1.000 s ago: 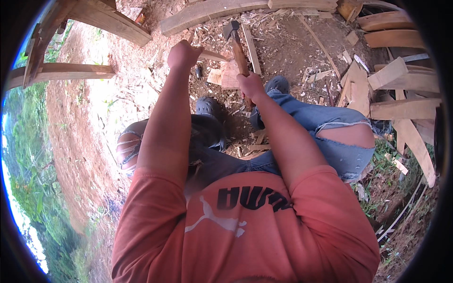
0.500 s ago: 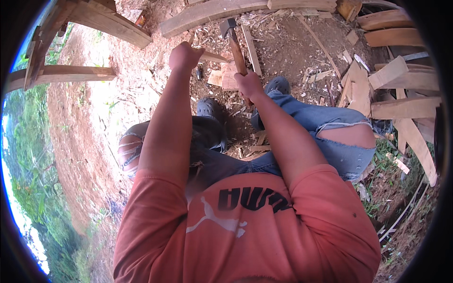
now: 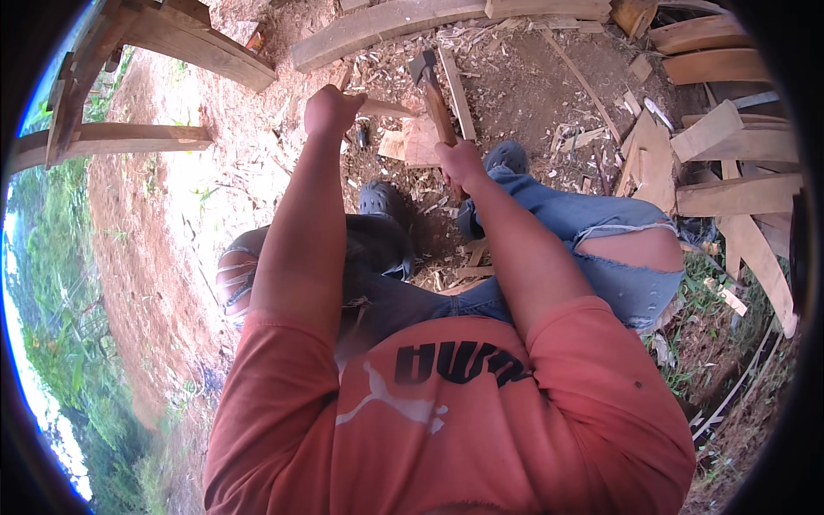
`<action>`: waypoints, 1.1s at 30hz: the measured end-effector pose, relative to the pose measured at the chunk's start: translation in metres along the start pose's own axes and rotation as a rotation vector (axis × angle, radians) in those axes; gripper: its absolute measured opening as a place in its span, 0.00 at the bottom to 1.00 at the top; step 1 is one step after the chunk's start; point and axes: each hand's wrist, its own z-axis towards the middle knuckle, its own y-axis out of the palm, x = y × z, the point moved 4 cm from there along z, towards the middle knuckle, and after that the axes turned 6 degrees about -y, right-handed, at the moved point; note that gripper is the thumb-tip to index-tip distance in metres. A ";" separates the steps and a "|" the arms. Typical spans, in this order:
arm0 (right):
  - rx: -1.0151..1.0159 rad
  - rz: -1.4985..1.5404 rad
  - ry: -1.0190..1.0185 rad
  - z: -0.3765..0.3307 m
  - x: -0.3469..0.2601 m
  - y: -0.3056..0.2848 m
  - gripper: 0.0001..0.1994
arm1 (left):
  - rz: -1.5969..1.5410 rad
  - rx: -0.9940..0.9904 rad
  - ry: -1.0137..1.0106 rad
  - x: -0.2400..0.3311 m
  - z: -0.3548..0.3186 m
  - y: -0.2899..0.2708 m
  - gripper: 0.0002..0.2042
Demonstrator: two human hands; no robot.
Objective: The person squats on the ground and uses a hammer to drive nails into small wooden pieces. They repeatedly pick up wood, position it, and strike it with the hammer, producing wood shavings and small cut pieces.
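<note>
Hatchet (image 3: 432, 93), wooden handle clenched in right hand (image 3: 462, 163), head raised ahead; slender wood stick (image 3: 378, 107), long axis crosswise, one end gripped by closed left hand (image 3: 329, 110), just left of blade

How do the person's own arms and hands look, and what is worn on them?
Both forearms are bare; the left hand and right hand wear no gloves, and no watch or ring shows. Short sleeves of a salmon-orange T-shirt with a dark and white chest print cover only the upper arms.
</note>
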 end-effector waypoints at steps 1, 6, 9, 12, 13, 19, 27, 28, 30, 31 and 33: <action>-0.001 0.035 -0.008 -0.002 -0.014 0.001 0.17 | -0.006 -0.017 -0.009 -0.004 0.000 0.002 0.31; -0.100 -0.053 0.172 -0.002 0.000 -0.001 0.18 | -0.037 0.016 -0.014 0.005 -0.006 -0.003 0.30; -0.155 -0.256 0.288 0.009 0.012 -0.012 0.21 | -0.063 0.040 0.006 0.009 -0.004 -0.004 0.29; -0.173 -0.449 0.165 0.006 -0.024 -0.010 0.24 | -0.072 0.054 0.005 -0.003 -0.001 0.002 0.29; -0.114 -0.420 0.104 0.007 -0.024 -0.009 0.25 | -0.069 0.044 0.003 -0.001 -0.003 0.001 0.29; -0.006 -0.298 -0.069 -0.008 -0.040 -0.001 0.23 | -0.043 0.052 -0.011 0.001 -0.008 0.000 0.28; -0.104 -0.309 0.205 0.012 0.010 -0.005 0.25 | -0.057 0.059 0.023 0.013 -0.009 0.000 0.27; -0.084 -0.240 0.136 0.012 -0.002 -0.002 0.25 | -0.082 0.035 -0.004 0.005 -0.003 0.002 0.27; -0.045 -0.112 0.016 0.001 -0.031 0.002 0.24 | -0.076 0.038 -0.015 -0.012 -0.004 0.006 0.27; -0.029 -0.124 -0.038 0.011 -0.029 -0.001 0.24 | -0.064 0.037 0.001 -0.006 -0.003 0.005 0.27; 0.055 -0.140 -0.077 0.020 -0.011 -0.005 0.24 | -0.045 0.040 0.040 0.011 -0.004 0.000 0.28</action>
